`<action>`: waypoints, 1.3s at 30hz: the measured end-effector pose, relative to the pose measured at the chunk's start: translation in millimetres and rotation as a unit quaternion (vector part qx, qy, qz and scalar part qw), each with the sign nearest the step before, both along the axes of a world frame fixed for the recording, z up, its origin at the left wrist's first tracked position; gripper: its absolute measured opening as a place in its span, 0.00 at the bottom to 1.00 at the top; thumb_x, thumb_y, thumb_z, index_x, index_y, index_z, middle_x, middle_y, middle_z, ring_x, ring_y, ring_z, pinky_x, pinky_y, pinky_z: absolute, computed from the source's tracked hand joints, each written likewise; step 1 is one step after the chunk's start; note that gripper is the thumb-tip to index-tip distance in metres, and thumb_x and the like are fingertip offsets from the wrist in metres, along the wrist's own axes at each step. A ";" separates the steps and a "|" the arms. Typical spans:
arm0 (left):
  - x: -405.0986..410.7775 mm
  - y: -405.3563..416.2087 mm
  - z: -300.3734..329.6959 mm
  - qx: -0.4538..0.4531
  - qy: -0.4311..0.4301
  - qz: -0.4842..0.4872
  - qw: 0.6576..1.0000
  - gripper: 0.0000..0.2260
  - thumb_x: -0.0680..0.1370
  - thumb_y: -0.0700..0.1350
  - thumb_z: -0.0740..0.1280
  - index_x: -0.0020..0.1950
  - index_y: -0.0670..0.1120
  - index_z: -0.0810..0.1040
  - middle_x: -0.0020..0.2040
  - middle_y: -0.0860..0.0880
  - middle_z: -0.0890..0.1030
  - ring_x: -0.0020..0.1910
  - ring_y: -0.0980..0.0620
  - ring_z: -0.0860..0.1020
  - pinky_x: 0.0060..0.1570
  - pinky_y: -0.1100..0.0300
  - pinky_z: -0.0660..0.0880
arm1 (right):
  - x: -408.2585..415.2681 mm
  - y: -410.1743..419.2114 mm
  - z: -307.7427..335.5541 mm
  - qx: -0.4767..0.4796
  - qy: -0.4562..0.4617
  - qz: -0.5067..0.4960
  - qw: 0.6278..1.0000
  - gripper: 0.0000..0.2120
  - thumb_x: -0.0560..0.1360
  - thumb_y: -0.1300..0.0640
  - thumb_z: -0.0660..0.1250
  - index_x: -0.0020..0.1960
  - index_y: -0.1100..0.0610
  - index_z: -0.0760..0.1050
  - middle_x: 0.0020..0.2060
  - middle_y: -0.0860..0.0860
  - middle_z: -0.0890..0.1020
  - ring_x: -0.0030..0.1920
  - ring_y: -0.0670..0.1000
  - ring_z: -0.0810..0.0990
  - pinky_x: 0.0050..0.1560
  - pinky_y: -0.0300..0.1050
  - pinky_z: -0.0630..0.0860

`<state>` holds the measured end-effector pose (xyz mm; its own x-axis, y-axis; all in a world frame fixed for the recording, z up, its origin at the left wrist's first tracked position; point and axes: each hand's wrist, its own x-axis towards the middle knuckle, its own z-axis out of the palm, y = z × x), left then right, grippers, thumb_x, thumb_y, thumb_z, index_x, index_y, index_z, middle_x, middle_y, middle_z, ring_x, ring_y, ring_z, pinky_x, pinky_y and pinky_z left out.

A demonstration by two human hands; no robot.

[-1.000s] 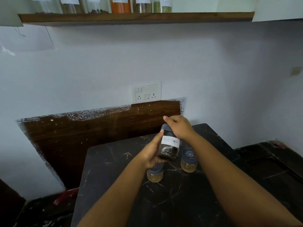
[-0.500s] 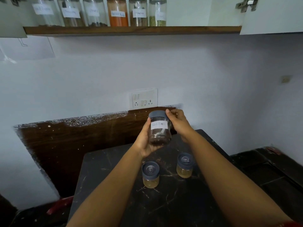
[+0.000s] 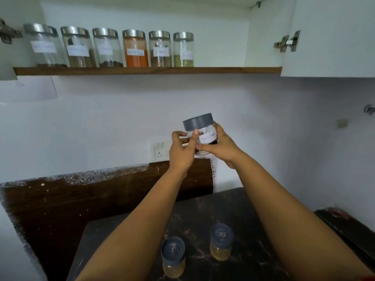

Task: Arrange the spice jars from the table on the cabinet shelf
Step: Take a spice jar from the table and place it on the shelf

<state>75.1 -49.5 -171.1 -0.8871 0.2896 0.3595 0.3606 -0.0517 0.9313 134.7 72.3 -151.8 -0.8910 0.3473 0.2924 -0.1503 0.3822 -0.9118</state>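
Here the fingers (image 3: pixel 195 133) of the left hand (image 3: pixel 181 151) and right hand (image 3: pixel 220 147) wrap a grey-lidded pepper jar (image 3: pixel 200 131) held in the air below the shelf (image 3: pixel 146 71); two jars (image 3: pixel 173 257) stand on the surface (image 3: pixel 253 230).

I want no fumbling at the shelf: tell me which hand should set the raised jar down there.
Right, probably. The right hand wraps the jar from the side nearest the bare stretch of shelf, right of the six jars; the left hand would reach across.
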 end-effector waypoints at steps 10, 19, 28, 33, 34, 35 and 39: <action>-49.7 47.0 152.2 -0.025 0.257 0.017 0.966 0.21 0.84 0.52 0.54 0.77 0.52 0.60 0.64 0.49 0.75 0.59 0.54 0.73 0.61 0.55 0.71 | -57.5 43.2 141.8 0.094 0.225 -0.174 0.954 0.41 0.62 0.43 0.79 0.70 0.48 0.64 0.56 0.45 0.79 0.53 0.46 0.79 0.46 0.35 0.76; -141.3 73.0 180.5 -0.327 0.410 0.270 0.808 0.22 0.82 0.56 0.54 0.67 0.42 0.70 0.62 0.42 0.76 0.64 0.41 0.73 0.73 0.42 0.55 | -131.5 106.7 205.3 0.182 0.131 -0.258 0.940 0.47 0.64 0.37 0.76 0.71 0.55 0.55 0.57 0.54 0.78 0.55 0.57 0.79 0.51 0.48 0.77; -166.4 80.8 158.4 -0.321 0.488 0.360 0.727 0.21 0.80 0.61 0.52 0.55 0.45 0.74 0.54 0.47 0.76 0.52 0.46 0.73 0.61 0.48 0.67 | -185.8 126.3 232.6 0.199 -0.038 -0.204 0.958 0.47 0.64 0.43 0.79 0.69 0.60 0.55 0.64 0.57 0.73 0.64 0.58 0.74 0.60 0.50 0.71; -168.8 81.5 157.5 -0.306 0.505 0.371 0.717 0.22 0.79 0.60 0.51 0.51 0.45 0.75 0.50 0.46 0.77 0.47 0.47 0.73 0.56 0.48 0.70 | -196.9 129.1 228.9 0.241 -0.081 -0.243 0.936 0.50 0.60 0.33 0.76 0.70 0.58 0.60 0.62 0.54 0.75 0.62 0.57 0.76 0.58 0.51 0.73; -169.9 81.5 157.6 -0.305 0.506 0.376 0.714 0.22 0.79 0.60 0.52 0.51 0.45 0.75 0.49 0.46 0.77 0.47 0.47 0.73 0.56 0.48 0.70 | -197.9 128.9 228.3 0.247 -0.082 -0.252 0.932 0.50 0.60 0.32 0.76 0.69 0.58 0.60 0.62 0.54 0.75 0.62 0.56 0.76 0.57 0.51 0.73; -170.1 81.6 157.7 -0.306 0.506 0.379 0.712 0.22 0.79 0.60 0.52 0.51 0.45 0.75 0.49 0.47 0.77 0.46 0.47 0.73 0.55 0.48 0.70 | -198.9 128.6 227.5 0.256 -0.085 -0.258 0.928 0.50 0.59 0.32 0.76 0.69 0.57 0.61 0.62 0.54 0.75 0.62 0.56 0.76 0.57 0.51 0.73; -170.0 81.8 157.5 -0.318 0.507 0.380 0.705 0.21 0.79 0.60 0.52 0.50 0.45 0.75 0.48 0.47 0.76 0.46 0.47 0.73 0.55 0.49 0.70 | -198.8 128.8 226.3 0.276 -0.095 -0.260 0.920 0.49 0.59 0.31 0.76 0.68 0.57 0.62 0.61 0.53 0.76 0.62 0.56 0.76 0.57 0.51 0.74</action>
<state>-94.9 32.3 -13.6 -0.2535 0.2566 0.9327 0.5559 0.8277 -0.0766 -64.1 201.0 74.5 -0.7003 0.5860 0.4077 0.3259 0.7705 -0.5478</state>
